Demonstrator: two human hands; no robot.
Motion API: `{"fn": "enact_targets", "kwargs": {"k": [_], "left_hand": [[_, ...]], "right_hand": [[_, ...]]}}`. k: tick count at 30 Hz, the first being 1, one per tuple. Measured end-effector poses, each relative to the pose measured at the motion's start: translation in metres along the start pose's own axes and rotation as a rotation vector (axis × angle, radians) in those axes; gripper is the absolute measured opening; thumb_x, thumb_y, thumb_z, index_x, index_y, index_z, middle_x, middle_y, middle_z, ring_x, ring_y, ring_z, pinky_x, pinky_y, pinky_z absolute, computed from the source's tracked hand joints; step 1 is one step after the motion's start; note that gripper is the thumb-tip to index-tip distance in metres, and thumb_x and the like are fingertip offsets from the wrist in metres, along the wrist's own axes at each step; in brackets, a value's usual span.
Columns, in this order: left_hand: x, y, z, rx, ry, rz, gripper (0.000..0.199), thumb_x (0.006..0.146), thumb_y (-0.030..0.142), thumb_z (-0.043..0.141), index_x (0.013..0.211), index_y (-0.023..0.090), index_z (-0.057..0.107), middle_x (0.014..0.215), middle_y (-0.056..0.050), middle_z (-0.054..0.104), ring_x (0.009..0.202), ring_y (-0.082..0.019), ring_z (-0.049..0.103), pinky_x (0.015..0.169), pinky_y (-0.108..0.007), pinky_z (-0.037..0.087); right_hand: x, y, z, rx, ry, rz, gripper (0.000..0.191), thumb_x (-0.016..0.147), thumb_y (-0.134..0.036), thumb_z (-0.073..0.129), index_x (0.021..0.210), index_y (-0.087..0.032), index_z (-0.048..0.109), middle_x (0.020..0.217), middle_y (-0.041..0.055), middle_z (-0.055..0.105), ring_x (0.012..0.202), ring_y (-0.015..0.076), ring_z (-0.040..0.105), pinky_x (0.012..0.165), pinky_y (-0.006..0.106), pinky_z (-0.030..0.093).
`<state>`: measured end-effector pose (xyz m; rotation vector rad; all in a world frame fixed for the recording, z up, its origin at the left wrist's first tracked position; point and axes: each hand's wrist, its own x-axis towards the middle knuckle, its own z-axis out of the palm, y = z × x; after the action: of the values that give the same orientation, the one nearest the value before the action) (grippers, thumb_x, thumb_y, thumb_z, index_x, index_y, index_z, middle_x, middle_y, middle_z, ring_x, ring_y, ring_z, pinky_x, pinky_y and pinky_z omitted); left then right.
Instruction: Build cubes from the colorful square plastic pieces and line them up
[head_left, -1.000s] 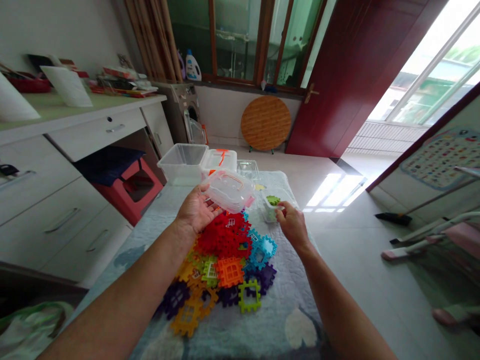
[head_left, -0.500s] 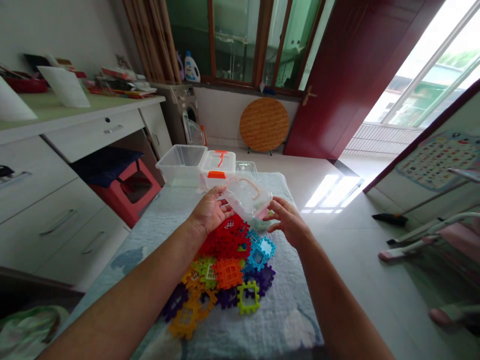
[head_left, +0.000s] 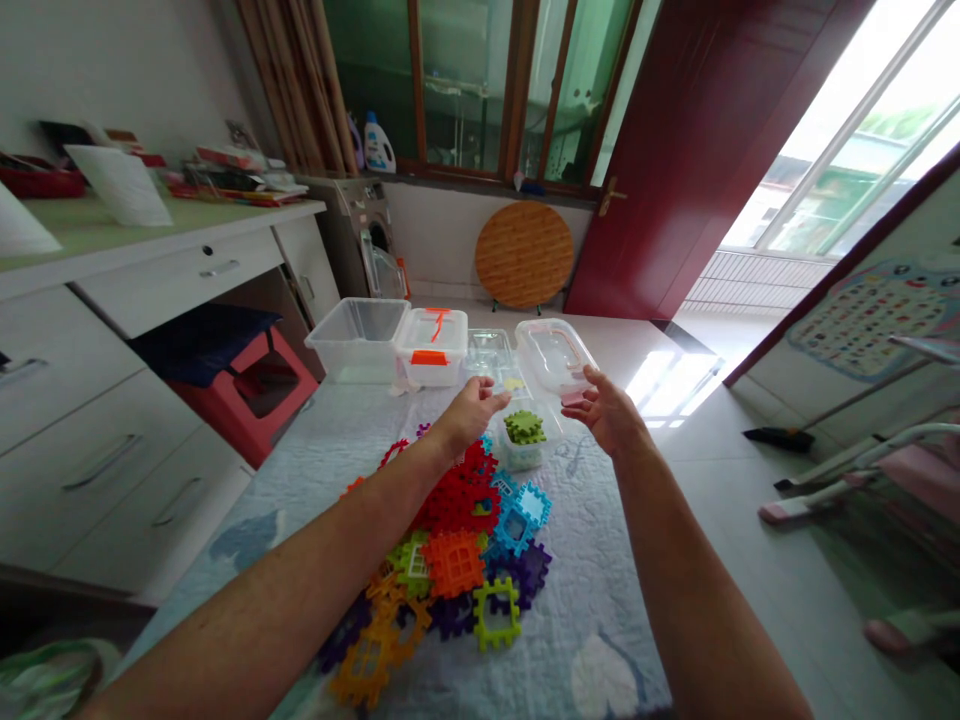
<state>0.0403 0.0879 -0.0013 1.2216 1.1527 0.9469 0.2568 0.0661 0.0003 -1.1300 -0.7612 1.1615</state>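
Note:
My right hand (head_left: 606, 412) pinches the near right edge of a clear plastic lid (head_left: 551, 352) with a pale handle. The lid is tilted, above the far right part of the table. My left hand (head_left: 474, 412) holds nothing; its fingers are apart, over the back of the block pile. Between the hands and lower stands a small clear box (head_left: 523, 458) with green notched blocks (head_left: 525, 427) stacked in it. In front lies a heap of toothed plastic blocks: red ones (head_left: 465, 495), blue ones (head_left: 517, 515), an orange one (head_left: 454, 563), yellow ones (head_left: 367, 655) and purple ones.
At the table's far end stand a large open clear bin (head_left: 356, 345), a lidded box with orange latches (head_left: 431, 350) and a clear container (head_left: 489, 350). A patterned cloth (head_left: 577, 560) covers the table. Left are a red stool (head_left: 277, 385) and white drawers (head_left: 97, 450).
The lid has moved right and away, from between both hands to my right hand alone. My left hand has let go and shifted right. The green blocks in the small box now show.

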Motion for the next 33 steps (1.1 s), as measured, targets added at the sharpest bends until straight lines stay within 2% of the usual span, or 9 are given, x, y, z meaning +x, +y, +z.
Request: {"fn": "enact_targets", "kwargs": {"k": [5, 10, 12, 15, 19, 21, 24, 28, 33], "left_hand": [[-0.006, -0.013, 0.003, 0.366, -0.051, 0.057, 0.062, 0.066, 0.030, 0.074, 0.122, 0.016, 0.051, 0.141, -0.020, 0.045, 0.132, -0.033, 0.044, 0.105, -0.040, 0.037], [0.010, -0.007, 0.003, 0.505, -0.053, 0.153, 0.065, 0.069, 0.030, 0.071, 0.127, 0.013, 0.049, 0.142, -0.022, 0.045, 0.133, -0.034, 0.043, 0.109, -0.041, 0.033], [0.024, 0.004, 0.008, 0.471, -0.048, 0.227, 0.063, 0.072, 0.029, 0.069, 0.128, 0.011, 0.048, 0.143, -0.023, 0.045, 0.134, -0.032, 0.042, 0.111, -0.040, 0.031], [0.047, 0.027, 0.018, 0.302, -0.027, 0.260, 0.053, 0.077, 0.031, 0.066, 0.124, 0.011, 0.050, 0.143, -0.021, 0.047, 0.133, -0.030, 0.043, 0.109, -0.040, 0.032], [0.064, 0.053, 0.025, 0.014, -0.090, 0.169, 0.032, 0.078, 0.036, 0.066, 0.099, 0.012, 0.061, 0.113, -0.015, 0.066, 0.113, -0.028, 0.057, 0.100, -0.041, 0.040], [0.065, 0.054, 0.024, -0.103, -0.126, 0.149, 0.024, 0.076, 0.031, 0.068, 0.091, 0.014, 0.063, 0.097, -0.010, 0.068, 0.101, -0.024, 0.061, 0.096, -0.039, 0.043], [0.062, 0.045, 0.018, -0.175, -0.039, 0.202, 0.024, 0.068, 0.016, 0.071, 0.091, 0.015, 0.064, 0.090, -0.005, 0.066, 0.087, -0.017, 0.062, 0.091, -0.034, 0.046], [0.056, 0.031, 0.008, -0.022, 0.067, 0.344, 0.029, 0.067, 0.011, 0.070, 0.096, 0.016, 0.066, 0.097, -0.006, 0.069, 0.092, -0.018, 0.063, 0.092, -0.033, 0.047], [0.045, 0.039, 0.001, 0.374, 0.192, 0.459, 0.024, 0.073, 0.015, 0.069, 0.096, 0.020, 0.070, 0.107, -0.009, 0.072, 0.107, -0.025, 0.062, 0.103, -0.037, 0.041]], "right_hand": [[0.038, 0.002, -0.009, 0.036, 0.171, 0.042, 0.025, 0.084, -0.041, 0.063, 0.093, -0.018, 0.058, 0.067, 0.0001, 0.057, 0.052, 0.0114, 0.059, 0.050, 0.023, 0.057], [0.051, 0.012, -0.018, 0.039, 0.268, 0.143, 0.018, 0.083, -0.034, 0.063, 0.090, -0.019, 0.055, 0.060, -0.0024, 0.054, 0.049, 0.0115, 0.057, 0.049, 0.023, 0.056], [0.050, 0.014, -0.024, 0.058, 0.238, 0.136, 0.020, 0.080, -0.034, 0.065, 0.090, -0.019, 0.057, 0.062, -0.0017, 0.057, 0.050, 0.0116, 0.058, 0.049, 0.023, 0.056], [0.044, 0.011, -0.030, 0.069, 0.096, 0.068, 0.025, 0.075, -0.035, 0.067, 0.092, -0.017, 0.062, 0.068, 0.0014, 0.064, 0.053, 0.0117, 0.060, 0.049, 0.022, 0.055], [0.034, 0.001, -0.027, 0.006, -0.086, 0.040, 0.033, 0.069, -0.038, 0.071, 0.092, -0.015, 0.067, 0.073, 0.0034, 0.069, 0.053, 0.0119, 0.059, 0.050, 0.024, 0.053], [0.030, -0.003, -0.021, -0.041, -0.147, 0.030, 0.035, 0.067, -0.040, 0.073, 0.092, -0.015, 0.069, 0.076, 0.0041, 0.071, 0.054, 0.0120, 0.059, 0.049, 0.024, 0.051], [0.024, -0.005, -0.012, -0.106, -0.204, 0.007, 0.036, 0.065, -0.042, 0.075, 0.089, -0.015, 0.070, 0.076, 0.0036, 0.070, 0.053, 0.0105, 0.056, 0.045, 0.021, 0.046], [0.018, -0.002, 0.000, -0.151, -0.209, 0.016, 0.039, 0.062, -0.042, 0.078, 0.088, -0.015, 0.068, 0.066, 0.0008, 0.066, 0.049, 0.0092, 0.055, 0.042, 0.019, 0.043], [0.016, -0.001, 0.015, -0.252, -0.087, -0.029, 0.035, 0.061, -0.039, 0.080, 0.078, -0.012, 0.064, 0.055, -0.0003, 0.062, 0.043, 0.0090, 0.055, 0.040, 0.019, 0.045]]}}
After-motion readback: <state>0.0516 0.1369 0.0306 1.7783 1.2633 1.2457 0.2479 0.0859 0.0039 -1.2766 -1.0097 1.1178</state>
